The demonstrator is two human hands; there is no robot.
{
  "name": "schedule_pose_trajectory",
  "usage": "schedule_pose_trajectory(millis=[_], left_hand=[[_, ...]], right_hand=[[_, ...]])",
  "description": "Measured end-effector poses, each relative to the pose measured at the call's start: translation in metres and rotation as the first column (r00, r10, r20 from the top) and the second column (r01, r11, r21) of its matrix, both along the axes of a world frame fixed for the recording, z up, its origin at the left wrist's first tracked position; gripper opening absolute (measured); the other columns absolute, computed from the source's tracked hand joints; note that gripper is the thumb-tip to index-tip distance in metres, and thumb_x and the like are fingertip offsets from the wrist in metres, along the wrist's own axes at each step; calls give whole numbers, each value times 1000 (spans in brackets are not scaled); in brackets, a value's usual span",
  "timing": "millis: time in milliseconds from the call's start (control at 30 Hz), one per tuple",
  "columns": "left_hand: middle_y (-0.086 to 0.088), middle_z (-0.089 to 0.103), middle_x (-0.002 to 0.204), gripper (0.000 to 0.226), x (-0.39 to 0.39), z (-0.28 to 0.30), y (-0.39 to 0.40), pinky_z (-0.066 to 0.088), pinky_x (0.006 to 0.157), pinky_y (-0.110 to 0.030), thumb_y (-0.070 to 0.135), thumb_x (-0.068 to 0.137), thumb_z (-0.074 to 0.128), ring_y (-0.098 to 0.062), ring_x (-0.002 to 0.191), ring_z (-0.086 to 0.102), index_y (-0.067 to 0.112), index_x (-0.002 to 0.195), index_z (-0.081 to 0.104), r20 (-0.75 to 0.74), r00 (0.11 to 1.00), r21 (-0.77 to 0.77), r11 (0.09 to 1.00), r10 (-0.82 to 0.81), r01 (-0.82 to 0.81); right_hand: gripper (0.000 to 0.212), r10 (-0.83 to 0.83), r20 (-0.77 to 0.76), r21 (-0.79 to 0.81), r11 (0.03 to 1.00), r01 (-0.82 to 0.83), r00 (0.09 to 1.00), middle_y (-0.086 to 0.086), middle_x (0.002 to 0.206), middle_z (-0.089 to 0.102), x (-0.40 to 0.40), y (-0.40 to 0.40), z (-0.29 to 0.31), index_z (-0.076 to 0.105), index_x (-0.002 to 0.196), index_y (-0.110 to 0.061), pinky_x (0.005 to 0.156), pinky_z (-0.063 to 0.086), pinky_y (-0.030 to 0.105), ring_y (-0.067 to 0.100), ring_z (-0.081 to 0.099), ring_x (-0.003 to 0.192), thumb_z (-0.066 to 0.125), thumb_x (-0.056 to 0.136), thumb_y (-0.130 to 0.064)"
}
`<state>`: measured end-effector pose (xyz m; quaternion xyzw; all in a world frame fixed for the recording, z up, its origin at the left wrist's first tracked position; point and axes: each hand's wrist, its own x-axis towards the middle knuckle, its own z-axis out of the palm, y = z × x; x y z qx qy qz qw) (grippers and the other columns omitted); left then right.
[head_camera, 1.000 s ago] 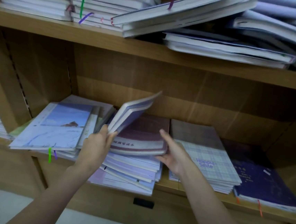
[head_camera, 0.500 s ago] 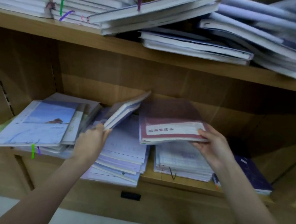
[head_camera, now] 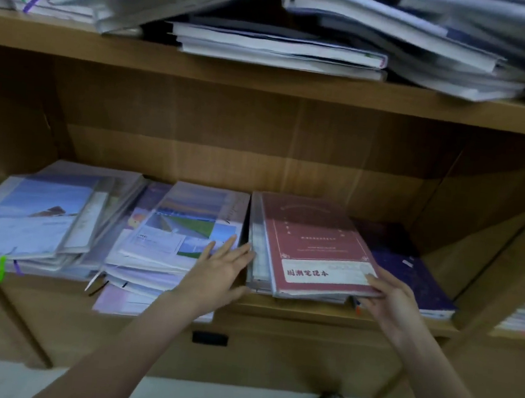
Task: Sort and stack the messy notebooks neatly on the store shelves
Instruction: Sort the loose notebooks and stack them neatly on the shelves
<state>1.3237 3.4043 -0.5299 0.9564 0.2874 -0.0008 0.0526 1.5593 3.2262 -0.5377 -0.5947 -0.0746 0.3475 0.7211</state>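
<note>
- Red notebook lies flat atop the stack on the lower shelf, mid-right.
- Right hand at its near right corner; fingers bent over the edge, prob. gripping, blur hides it.
- Left hand w/ fingers straight, spread, resting on the scenic notebook beside it.

Both bare forearms reached up and forward from the lower edge of the view, converging slightly; the left hand lay palm down with its fingers straight and spread, the fingertips pointing up and to the right; the right hand sat level with it and well apart, its fingers extended towards the left and lightly bent, thumb side uppermost; neither wrist was sharply flexed; no sleeve covered either arm.
</note>
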Motion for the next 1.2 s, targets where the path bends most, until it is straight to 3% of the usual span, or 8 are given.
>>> schedule_pose_trajectory(millis=[233, 367, 533, 633, 800, 933, 1033, 1200], left_hand=[[0, 20, 156, 102, 20, -7, 9, -10, 111, -55, 67, 79, 54, -25, 145, -11, 27, 149, -10, 27, 992, -239, 964, 124, -114], [-1, 21, 156, 104, 26, -7, 6, -13, 111, -53, 66, 75, 59, -23, 145, -11, 26, 151, 0, 74, 983, -256, 956, 167, -144], [-1, 25, 155, 92, 26, -14, 1, -12, 113, -48, 61, 80, 58, -23, 145, -9, 30, 150, 8, 125, 976, -237, 961, 178, -145], [-1, 32, 152, 76, 24, -11, -1, -9, 114, -45, 54, 85, 56, -22, 146, -6, 32, 148, 21, 221, 955, -321, 940, 197, -119], [-5, 47, 141, 55, 22, -4, 6, 6, 116, -49, 44, 88, 56, -28, 143, 14, 32, 140, 40, 250, 950, -357, 930, 188, -90], [8, 53, 84, 43, 28, 6, 5, 34, 103, -50, 41, 87, 60, -28, 111, 52, 26, 127, 56, 278, 940, -324, 940, 199, -103], [2, 66, 110, 47, 32, 5, 10, 40, 99, -47, 39, 84, 67, -24, 110, 57, 24, 127, 55, 269, 943, -326, 940, 194, -101], [-5, 57, 125, 69, 32, -3, 2, 38, 102, -45, 35, 83, 69, -26, 115, 53, 21, 140, 34, 179, 969, -192, 972, 173, -138]], right_hand=[[23, 22, 219, -51, 999, -11, 975, 8, 103, 63, -4, 21, 16, 50, 120, -8, 72, 50, 28, 19, 61, 95, 45, 98, -8], [17, 70, 356, -179, 984, -5, 932, 5, 96, 61, -13, 47, 18, 49, 115, -13, 67, 52, 28, 21, 61, 91, 45, 99, -14], [30, 294, 652, -514, 849, 122, 699, 14, 120, 59, -8, 51, 13, 54, 123, -11, 97, 44, 49, 34, 54, 112, 49, 97, -26], [34, 448, 650, -624, 776, 95, 613, 12, 128, 48, -7, 47, 18, 51, 125, -12, 103, 37, 46, 35, 42, 122, 53, 95, -28], [36, 427, 556, -473, 868, -150, 713, 1, 116, 59, -1, 22, 22, 52, 130, -9, 98, 43, 33, 15, 54, 106, 54, 94, -11], [39, 433, 545, -487, 860, -149, 718, 6, 122, 59, 8, 21, 25, 50, 132, -5, 104, 42, 42, 21, 56, 113, 55, 94, -9], [42, 518, 534, -513, 827, -231, 668, 7, 126, 60, 13, 23, 28, 52, 128, -10, 103, 43, 41, 21, 57, 114, 64, 88, -11], [75, 742, 565, -745, 646, -164, 360, -1, 127, 55, 11, 29, 30, 40, 136, -17, 93, 40, 23, 16, 51, 116, 80, 73, -14]])
